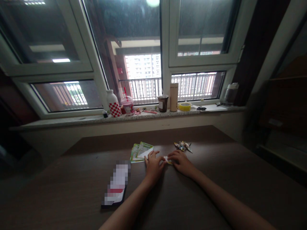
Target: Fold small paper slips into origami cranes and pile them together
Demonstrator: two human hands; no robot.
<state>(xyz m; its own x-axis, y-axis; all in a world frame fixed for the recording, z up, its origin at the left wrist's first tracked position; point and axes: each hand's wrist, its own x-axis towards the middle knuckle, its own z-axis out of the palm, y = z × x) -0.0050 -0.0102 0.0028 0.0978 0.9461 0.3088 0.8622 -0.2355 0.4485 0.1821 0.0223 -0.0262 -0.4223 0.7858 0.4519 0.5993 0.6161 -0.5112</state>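
Between my hands on the table lies a small white and yellow piece of paper, mostly covered by fingers. My left hand has its thumb and a fingertip at the paper's left edge, while its other fingers reach toward the green-edged printed sheets. A white folded sheet rests on top of these. My right hand is closed on the paper's right side, fingertips bent down. Just beyond it sits a small heap of crumpled or folded paper pieces. Details of the small paper are too small to read.
A phone with a blurred screen lies left of my left forearm on the brown table. Along the windowsill stand a checkered bottle, drink cups, a tan flask, yellow tape and black scissors.
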